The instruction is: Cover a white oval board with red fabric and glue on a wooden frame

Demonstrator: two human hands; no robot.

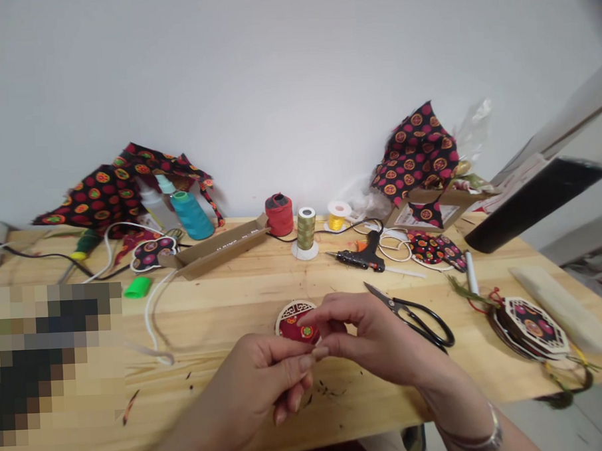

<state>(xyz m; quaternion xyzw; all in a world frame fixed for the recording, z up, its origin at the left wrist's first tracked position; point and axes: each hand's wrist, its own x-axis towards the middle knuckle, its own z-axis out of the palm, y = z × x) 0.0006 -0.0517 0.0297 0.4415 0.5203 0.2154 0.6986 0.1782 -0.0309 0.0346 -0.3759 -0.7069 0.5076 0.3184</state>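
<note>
A small round ornament (296, 327) with a pale fretwork wooden rim and red patterned fabric is partly covered by my fingers. My left hand (280, 372) is closed, its thumb and index finger pinching at the ornament's lower edge. My right hand (363, 332) meets it there, thumb and fingers pinched together, with a bent finger in front of the fabric. Whatever sits between the right fingertips is too small or hidden to name. Black-handled scissors (417, 320) lie just beyond my right hand.
Behind stand thread spools in green (307, 228), yellow (336, 217) and teal (193, 215). A black glue gun (365, 254) lies near a cardboard box (433, 210). A stack of octagonal ornaments (532, 328) is at right; a long narrow box (225, 245) and green cap (137, 287) are left.
</note>
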